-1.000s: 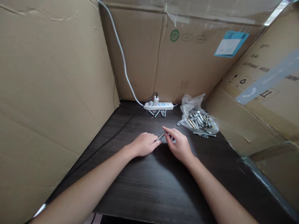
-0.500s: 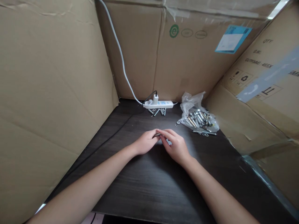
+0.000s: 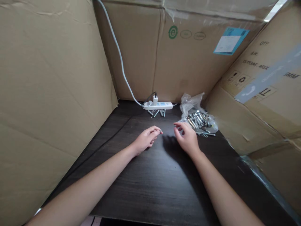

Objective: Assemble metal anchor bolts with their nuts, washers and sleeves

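My left hand (image 3: pixel 146 139) is closed in a pinch around a bolt (image 3: pixel 160 131); only a small metal end of it shows past the fingertips. To the right, my right hand (image 3: pixel 187 136) hovers over the table with thumb and fingers apart and nothing visible between them. Its fingertips are close to the near left edge of a clear plastic bag (image 3: pixel 191 99) full of metal bolts (image 3: pixel 198 118). The small rings that lay by the bag are mostly hidden behind this hand. Loose washers (image 3: pixel 204 135) and a long bolt (image 3: pixel 210 134) lie in front of the bag.
A white power strip (image 3: pixel 164 105) with a plugged-in adapter (image 3: pixel 155 100) sits at the back of the dark table (image 3: pixel 141 182). Several bolts and small parts (image 3: pixel 156 113) lie before it. A black cable (image 3: pixel 105 142) runs along the left. Cardboard walls (image 3: pixel 131 56) enclose three sides.
My hands have come apart. The right hand has let go of the bolt and moved right and away from me, toward the bag. The left hand keeps the bolt.
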Demonstrator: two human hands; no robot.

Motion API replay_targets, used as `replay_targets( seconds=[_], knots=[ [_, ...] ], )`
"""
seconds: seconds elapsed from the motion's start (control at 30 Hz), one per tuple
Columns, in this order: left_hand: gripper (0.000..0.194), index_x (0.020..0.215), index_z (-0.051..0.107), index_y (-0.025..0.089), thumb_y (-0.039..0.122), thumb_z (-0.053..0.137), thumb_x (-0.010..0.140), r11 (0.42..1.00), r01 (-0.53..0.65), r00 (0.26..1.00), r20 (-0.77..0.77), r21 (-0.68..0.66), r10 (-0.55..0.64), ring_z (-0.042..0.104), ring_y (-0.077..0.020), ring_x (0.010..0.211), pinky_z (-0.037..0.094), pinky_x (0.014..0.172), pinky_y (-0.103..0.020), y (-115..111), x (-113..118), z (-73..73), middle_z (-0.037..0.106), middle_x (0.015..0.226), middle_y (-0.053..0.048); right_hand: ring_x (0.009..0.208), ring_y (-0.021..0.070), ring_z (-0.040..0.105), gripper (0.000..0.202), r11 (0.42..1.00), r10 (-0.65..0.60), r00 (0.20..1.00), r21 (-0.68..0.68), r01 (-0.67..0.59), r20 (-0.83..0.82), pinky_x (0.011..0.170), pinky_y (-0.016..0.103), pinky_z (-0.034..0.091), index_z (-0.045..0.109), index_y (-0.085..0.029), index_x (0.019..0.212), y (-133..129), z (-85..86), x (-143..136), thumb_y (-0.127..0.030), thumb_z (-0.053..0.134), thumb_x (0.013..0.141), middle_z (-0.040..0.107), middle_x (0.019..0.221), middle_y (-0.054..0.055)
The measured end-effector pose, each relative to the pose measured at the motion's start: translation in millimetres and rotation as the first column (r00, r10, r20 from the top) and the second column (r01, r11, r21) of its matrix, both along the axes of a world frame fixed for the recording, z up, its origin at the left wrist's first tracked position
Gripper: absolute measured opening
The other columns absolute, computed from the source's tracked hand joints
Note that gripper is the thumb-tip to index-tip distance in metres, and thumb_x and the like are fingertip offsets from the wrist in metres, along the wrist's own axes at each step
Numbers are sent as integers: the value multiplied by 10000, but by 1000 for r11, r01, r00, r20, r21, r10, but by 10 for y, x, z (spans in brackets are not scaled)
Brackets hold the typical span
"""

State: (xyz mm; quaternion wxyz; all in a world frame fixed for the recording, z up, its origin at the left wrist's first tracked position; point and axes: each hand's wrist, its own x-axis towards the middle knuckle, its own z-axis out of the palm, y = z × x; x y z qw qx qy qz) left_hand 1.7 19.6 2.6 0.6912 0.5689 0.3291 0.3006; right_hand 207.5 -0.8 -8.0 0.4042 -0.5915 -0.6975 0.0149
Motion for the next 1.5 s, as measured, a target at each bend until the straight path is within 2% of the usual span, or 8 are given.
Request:
replay_targets(
  seconds=[0.1,0.23,0.4,0.8,0.87,0.97,1.13,1.5],
  knots=[
    [226,907,516,179,400,486,871,1000,18,1000,2,-9,-18,152,-54,466,127,415,-164,16,-14,-5,201,578,81,782,198,589,274,983,-130,989,-123,138,76,741,327,472,656,-177,1038,175,-167,234,-272,507,827,645,894,73],
    [211,897,516,176,383,485,873,999,33,999,8,-4,-33,157,-54,466,131,417,-170,23,-20,-18,206,580,81,879,214,592,265,959,-175,966,-189,211,190,759,318,451,681,-201,1014,259,-276,311,-286,511,829,641,918,73],
    [203,891,516,172,371,479,875,999,32,999,0,-13,-32,155,-52,465,122,419,-179,25,-21,-31,216,581,82,848,199,589,182,955,-167,957,-204,217,237,719,295,436,688,-220,887,233,-240,262,-301,542,814,627,866,50],
    [223,898,527,172,388,475,875,999,49,998,-25,2,-49,157,-56,464,135,412,-174,27,-20,-33,219,582,81,725,182,599,180,951,-205,948,-178,252,245,622,277,412,682,-204,808,240,-219,265,-270,516,820,674,835,48],
    [227,894,526,171,391,474,873,999,49,998,-26,8,-48,162,-54,462,138,413,-173,26,-24,-32,222,585,81,682,174,589,177,970,-159,971,-154,187,180,622,279,420,672,-192,793,222,-191,249,-261,512,825,670,810,49],
    [235,889,525,170,399,476,867,999,47,998,-32,14,-47,175,-52,458,139,414,-170,24,-29,-33,226,584,82,646,154,569,163,998,21,998,-60,-17,57,639,275,437,651,-184,811,133,-95,122,-245,503,845,649,780,42],
    [242,884,529,174,409,483,853,999,44,998,-43,29,-42,196,-52,457,162,417,-165,22,-26,-41,246,572,82,628,134,534,138,968,249,967,53,-247,-48,630,263,439,628,-191,836,-95,78,-228,-209,496,871,612,753,31],
    [241,844,529,169,406,487,845,991,54,994,-102,119,-42,251,-73,511,230,452,-173,-1,-24,-9,297,580,70,633,136,520,159,955,296,948,39,-294,-120,590,262,420,610,-183,820,-169,93,-353,-231,478,895,596,744,36]
  ],
)
